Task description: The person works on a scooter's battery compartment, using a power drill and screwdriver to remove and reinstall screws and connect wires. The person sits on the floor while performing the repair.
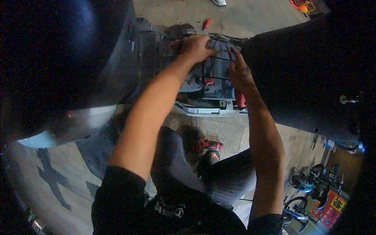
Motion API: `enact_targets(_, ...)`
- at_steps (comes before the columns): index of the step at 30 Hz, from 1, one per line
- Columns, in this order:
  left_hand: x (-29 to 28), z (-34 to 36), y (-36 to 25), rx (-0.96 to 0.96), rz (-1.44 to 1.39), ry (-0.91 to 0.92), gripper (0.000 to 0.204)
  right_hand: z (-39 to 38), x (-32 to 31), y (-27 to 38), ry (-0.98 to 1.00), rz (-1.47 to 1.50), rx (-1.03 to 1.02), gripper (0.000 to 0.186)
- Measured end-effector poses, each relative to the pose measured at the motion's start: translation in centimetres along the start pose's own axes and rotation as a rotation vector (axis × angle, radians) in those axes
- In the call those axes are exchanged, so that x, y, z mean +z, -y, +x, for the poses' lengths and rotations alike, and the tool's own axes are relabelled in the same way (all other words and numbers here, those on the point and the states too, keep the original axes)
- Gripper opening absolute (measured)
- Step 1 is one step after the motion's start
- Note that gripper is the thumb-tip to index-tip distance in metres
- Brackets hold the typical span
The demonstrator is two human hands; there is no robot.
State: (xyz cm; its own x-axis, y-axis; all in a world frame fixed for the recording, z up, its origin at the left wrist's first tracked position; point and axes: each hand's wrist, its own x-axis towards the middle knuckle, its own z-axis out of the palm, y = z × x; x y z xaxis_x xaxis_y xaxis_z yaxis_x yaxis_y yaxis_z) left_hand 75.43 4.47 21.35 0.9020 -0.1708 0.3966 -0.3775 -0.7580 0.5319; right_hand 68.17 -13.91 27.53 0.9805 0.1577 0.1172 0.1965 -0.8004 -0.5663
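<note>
In the head view, the grey block (220,89), crossed by dark bands, lay at the far middle, between the dark rounded bodywork (70,58) on the left and a broad black panel (297,74) on the right. The left hand (196,47) was over its far left part, thumb held away from the fingers; whether it pinched anything I could not tell, since the fingertips were partly hidden. The right hand (240,72) was at its right edge, loosely spread, the index finger stretched toward the far end and the thumb apart from it.

A small red piece (209,81) sat on the block, and a red handle (206,24) stuck up beyond its far end. On the near side ran a pale metal rail (211,112). Nearer still, a red and black power tool (208,145) lay on the paving (231,131), just beside a foot (214,156) (its toes showed). Parked two-wheelers (307,182) stood at the near right.
</note>
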Motion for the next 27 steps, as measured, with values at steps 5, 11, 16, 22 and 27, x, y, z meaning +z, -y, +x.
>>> enact_targets(5, -1.5, -2.0, 4.4, 0.153, -0.19, -0.094, 0.038, 1.4, 1.5, -4.4, 0.156, -0.282, -0.314, 0.039)
enact_targets(11, -2.7, -3.6, 1.7, 0.087, -0.035, -0.135, 0.03, 4.3, 3.5, -3.2, 0.3, -0.218, -0.36, 0.033)
enact_targets(16, -2.7, -4.3, 2.4, 0.088, 0.004, -0.118, 0.031, 3.9, 1.8, 0.9, 0.365, -0.288, -0.178, 0.033)
enact_targets(22, -2.6, -3.8, 2.0, 0.029, 0.012, -0.068, 0.031, 4.9, 0.5, 2.1, 0.418, -0.506, -0.168, 0.033)
enact_targets(27, -2.3, -3.7, 2.1, 0.036, 0.005, -0.097, 0.029, 5.5, 0.3, 2.9, 0.433, -0.67, -0.229, 0.027)
